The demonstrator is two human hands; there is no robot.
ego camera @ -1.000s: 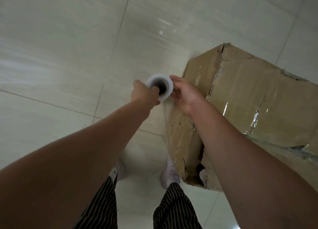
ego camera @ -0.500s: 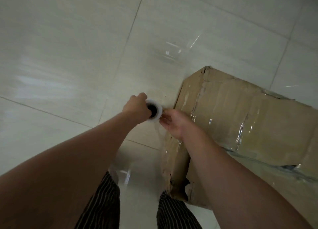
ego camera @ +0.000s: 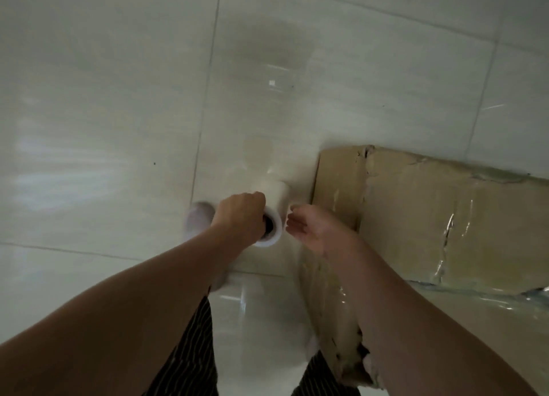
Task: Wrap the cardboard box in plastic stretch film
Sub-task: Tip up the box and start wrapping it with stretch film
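A large worn cardboard box stands on the floor at the right, with shiny clear film stretched over its top and near side. A white roll of stretch film is held upright just left of the box's near corner. My left hand grips the roll's near end, fingers in its dark core. My right hand hovers beside the roll with loosely bent fingers, just off it, holding nothing that I can see. Film runs from the roll down along the box's side.
Pale glossy floor tiles spread to the left and far side. My striped trouser legs and a white shoe show below my arms, close to the box's torn lower corner.
The view has swung so the box sits further right and lower. My right hand has come off the roll. My left foot has stepped forward, left of the roll.
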